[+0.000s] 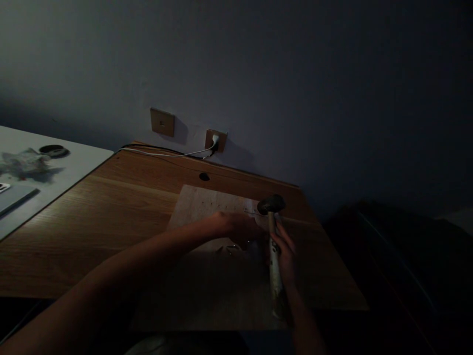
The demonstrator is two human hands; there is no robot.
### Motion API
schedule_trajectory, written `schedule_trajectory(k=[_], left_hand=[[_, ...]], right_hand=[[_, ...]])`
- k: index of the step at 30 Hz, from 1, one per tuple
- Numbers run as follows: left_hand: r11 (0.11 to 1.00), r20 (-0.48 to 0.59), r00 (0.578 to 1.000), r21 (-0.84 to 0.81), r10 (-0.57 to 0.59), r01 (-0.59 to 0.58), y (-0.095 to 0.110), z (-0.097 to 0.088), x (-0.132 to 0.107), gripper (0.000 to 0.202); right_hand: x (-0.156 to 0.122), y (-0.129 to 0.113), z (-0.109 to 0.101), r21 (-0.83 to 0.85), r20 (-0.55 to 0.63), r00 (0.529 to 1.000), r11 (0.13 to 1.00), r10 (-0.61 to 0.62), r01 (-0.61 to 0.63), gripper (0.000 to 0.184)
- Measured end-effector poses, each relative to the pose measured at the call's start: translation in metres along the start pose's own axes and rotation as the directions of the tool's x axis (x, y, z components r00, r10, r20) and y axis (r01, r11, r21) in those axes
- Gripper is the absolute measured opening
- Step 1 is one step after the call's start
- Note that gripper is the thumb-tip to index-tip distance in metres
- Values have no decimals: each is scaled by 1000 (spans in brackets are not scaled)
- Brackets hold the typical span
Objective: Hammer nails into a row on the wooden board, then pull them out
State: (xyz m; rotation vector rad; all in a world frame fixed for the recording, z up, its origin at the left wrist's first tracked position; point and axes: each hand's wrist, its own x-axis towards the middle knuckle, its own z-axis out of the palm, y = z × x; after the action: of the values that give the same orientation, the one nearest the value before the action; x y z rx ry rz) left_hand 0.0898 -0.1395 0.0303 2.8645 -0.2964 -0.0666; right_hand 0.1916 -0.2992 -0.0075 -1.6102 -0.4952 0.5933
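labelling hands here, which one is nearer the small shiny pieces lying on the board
Left. The left hand is close beside the small shiny pieces; the right hand is farther off to their right, on the hammer handle.

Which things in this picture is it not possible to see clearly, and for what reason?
All in the head view:
Left hand: fingertips lost in deep shadow beside the hammer; whether they hold something is unclear.
Small shiny pieces on the board: too small and dark to identify.
Crumpled item at far left: blurred.
Grey flat object: cut off by the left edge.
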Motion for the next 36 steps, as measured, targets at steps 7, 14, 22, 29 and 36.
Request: schedule_trajectory(k=[7,14,22,29,36], left_hand=[[998,-18,998,-5,-60,60,-20,-2,0,19],[954,-293,925,-247,-243,172,-82,-8,-14,22],[926,-300,917,-347,-262,151,-101,1,-18,23],[914,-311,900,-361,-305,185,-100,8,-21,21],[874,-379,844,-447,-379,192,-98,26,-29,22]], right_hand=[[-5,-4,5,36,14,997,996,77,-78,73],[-5,-5,7,157,93,994,986,48,-62,78],[-7,-7,8,93,99,994,994,48,-58,75],[-5,-7,7,81,117,992,996,39,-49,69],[-7,-8,10,92,123,991,994,43,-55,75]])
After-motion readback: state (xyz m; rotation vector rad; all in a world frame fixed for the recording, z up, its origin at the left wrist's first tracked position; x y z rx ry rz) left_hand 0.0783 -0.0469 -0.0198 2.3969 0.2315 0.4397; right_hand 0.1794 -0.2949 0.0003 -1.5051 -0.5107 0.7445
